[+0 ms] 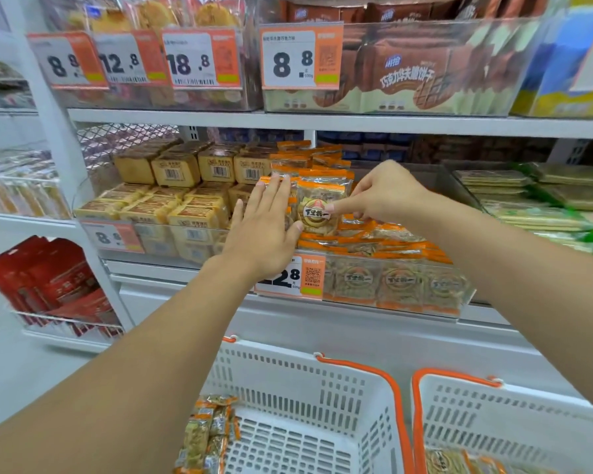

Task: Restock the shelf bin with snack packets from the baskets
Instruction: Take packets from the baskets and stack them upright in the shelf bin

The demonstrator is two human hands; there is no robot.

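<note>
A clear shelf bin (408,285) on the middle shelf holds several orange-edged snack packets. One packet with a round logo (317,208) stands upright near the bin's left side. My right hand (384,195) pinches its right edge. My left hand (266,224) lies flat with straight fingers against the stack of packets to the left of it. Below, a white basket with orange handles (322,405) has a few packets (206,432) in its left corner. A second white basket (514,422) at the lower right shows a packet (449,461) at its bottom.
Left of the bin sit yellow boxed cakes (172,196); to the right, green packets (541,196). The shelf above carries brown biscuit packs (408,73) behind price tags. A rack of red packets (55,282) hangs at the lower left.
</note>
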